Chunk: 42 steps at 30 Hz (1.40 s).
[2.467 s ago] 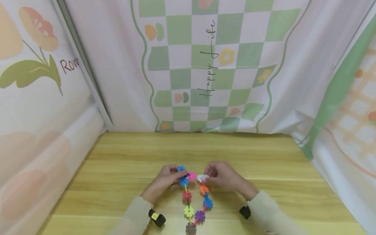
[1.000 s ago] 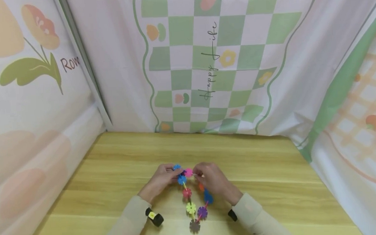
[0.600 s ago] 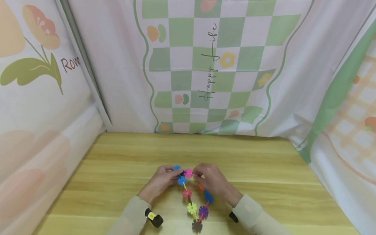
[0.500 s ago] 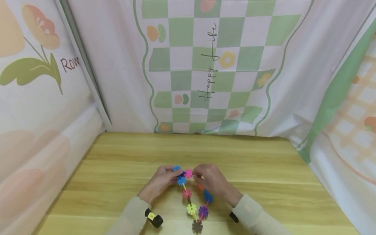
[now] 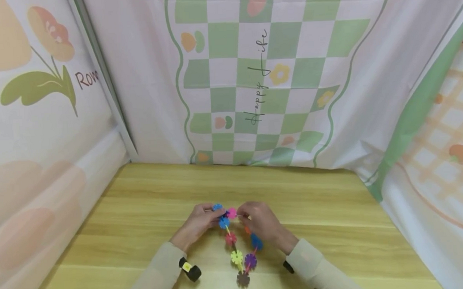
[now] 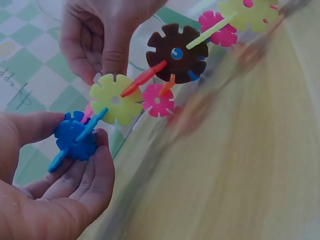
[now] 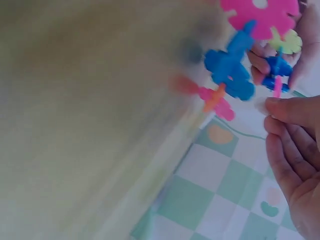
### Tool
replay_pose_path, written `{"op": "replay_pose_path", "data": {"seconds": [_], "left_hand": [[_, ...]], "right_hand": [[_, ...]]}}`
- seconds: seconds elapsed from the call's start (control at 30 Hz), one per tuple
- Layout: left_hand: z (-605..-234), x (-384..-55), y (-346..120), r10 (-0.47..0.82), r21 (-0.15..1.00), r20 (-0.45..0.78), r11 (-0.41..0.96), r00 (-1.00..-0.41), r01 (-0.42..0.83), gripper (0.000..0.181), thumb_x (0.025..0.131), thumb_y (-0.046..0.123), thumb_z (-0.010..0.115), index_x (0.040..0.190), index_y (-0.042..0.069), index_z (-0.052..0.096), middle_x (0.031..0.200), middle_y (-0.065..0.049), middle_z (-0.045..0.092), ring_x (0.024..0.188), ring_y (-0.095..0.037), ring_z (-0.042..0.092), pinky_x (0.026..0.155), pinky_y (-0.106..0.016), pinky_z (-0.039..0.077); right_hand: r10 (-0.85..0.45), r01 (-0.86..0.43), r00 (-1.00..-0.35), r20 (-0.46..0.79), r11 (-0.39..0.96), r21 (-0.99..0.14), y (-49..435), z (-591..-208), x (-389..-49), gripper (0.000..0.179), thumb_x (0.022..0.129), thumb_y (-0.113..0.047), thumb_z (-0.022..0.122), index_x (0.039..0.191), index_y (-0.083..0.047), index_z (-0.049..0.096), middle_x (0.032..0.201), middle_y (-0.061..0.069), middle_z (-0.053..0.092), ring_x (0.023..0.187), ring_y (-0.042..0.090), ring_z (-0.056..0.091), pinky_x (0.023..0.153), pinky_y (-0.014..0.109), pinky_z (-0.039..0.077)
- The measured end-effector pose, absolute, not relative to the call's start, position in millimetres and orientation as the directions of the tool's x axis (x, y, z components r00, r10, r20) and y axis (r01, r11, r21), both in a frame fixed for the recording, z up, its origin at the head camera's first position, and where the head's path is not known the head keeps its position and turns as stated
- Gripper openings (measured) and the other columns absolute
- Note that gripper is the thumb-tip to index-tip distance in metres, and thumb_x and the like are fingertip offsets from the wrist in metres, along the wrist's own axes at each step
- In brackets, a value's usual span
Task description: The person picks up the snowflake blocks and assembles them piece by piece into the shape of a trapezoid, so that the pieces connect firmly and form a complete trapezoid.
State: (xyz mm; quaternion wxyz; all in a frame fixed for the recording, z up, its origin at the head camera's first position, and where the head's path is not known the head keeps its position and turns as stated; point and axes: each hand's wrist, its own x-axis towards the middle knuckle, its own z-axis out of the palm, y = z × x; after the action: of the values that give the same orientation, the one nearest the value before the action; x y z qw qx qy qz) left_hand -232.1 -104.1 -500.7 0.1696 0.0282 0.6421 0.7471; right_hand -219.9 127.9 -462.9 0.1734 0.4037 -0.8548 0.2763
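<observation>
Notched plastic snowflake discs in many colours are slotted together into a hanging chain. My left hand (image 5: 198, 223) grips blue discs (image 6: 75, 137) at the chain's upper left, between thumb and curled fingers. A pink disc (image 5: 231, 213) juts from these toward my right hand (image 5: 262, 220). The right thumb and fingers pinch a whitish disc (image 6: 98, 77), mostly hidden, right at the pink disc's edge; whether the two are joined I cannot tell. Below hang a red disc (image 5: 230, 238), a yellow disc (image 5: 237, 257), a brown disc (image 5: 243, 279), a purple disc (image 5: 250, 260) and a blue disc (image 5: 256, 241).
A wooden table (image 5: 159, 186) lies beneath both hands. Patterned cloth (image 5: 251, 74) hangs behind it, with more cloth (image 5: 42, 170) along the left and right sides. Black wrist cameras (image 5: 190, 269) are strapped below the sleeves.
My right hand has moved left, bringing the whitish disc up to the pink one and covering it. The chain's lower end has shifted slightly right. Over the last half second both hands barely move.
</observation>
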Motion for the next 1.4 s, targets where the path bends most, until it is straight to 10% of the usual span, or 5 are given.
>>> {"op": "replay_pose_path", "data": {"seconds": [0.27, 0.8, 1.1, 1.4], "left_hand": [[-502, -231, -99, 0.267, 0.975, -0.169, -0.095, -0.949, -0.200, 0.030, 0.101, 0.018, 0.073, 0.115, -0.008, 0.068, 0.104, -0.010, 0.077, 0.090, -0.013, 0.076, 0.087, -0.028, 0.064], [-502, -235, -110, 0.304, 0.953, -0.177, -0.186, -0.936, -0.240, 0.028, 0.104, 0.014, 0.068, 0.116, -0.010, 0.068, 0.098, -0.004, 0.077, 0.091, -0.013, 0.076, 0.089, -0.029, 0.064], [-505, -240, -105, 0.274, 0.941, -0.222, -0.190, -0.936, -0.280, 0.024, 0.103, 0.015, 0.068, 0.115, -0.005, 0.066, 0.096, -0.003, 0.077, 0.088, -0.013, 0.076, 0.086, -0.028, 0.064], [-500, -239, -101, 0.291, 0.959, -0.204, -0.133, -0.935, -0.251, 0.037, 0.103, 0.015, 0.066, 0.130, -0.010, 0.060, 0.104, -0.006, 0.075, 0.089, -0.012, 0.073, 0.084, -0.026, 0.063]], "right_hand": [[-0.651, -0.798, -0.584, 0.485, 0.570, -0.196, 126, -456, -220, 0.020, 0.080, 0.015, 0.078, 0.092, 0.000, 0.080, 0.088, 0.010, 0.080, 0.078, 0.020, 0.077, 0.071, 0.024, 0.063], [-0.580, -0.777, -0.629, 0.518, 0.479, -0.408, 128, -468, -231, 0.006, 0.093, 0.001, 0.077, 0.096, -0.003, 0.079, 0.092, 0.005, 0.080, 0.082, 0.013, 0.076, 0.074, 0.021, 0.062], [-0.507, -0.608, -0.786, 0.355, 0.528, -0.593, 134, -467, -231, 0.005, 0.097, -0.020, 0.078, 0.097, -0.014, 0.079, 0.092, -0.005, 0.079, 0.081, 0.003, 0.072, 0.076, 0.021, 0.062], [-0.548, -0.673, -0.737, 0.395, 0.544, -0.501, 139, -470, -231, 0.004, 0.093, -0.007, 0.080, 0.091, -0.010, 0.079, 0.086, 0.000, 0.078, 0.075, 0.005, 0.071, 0.070, 0.019, 0.061]]}}
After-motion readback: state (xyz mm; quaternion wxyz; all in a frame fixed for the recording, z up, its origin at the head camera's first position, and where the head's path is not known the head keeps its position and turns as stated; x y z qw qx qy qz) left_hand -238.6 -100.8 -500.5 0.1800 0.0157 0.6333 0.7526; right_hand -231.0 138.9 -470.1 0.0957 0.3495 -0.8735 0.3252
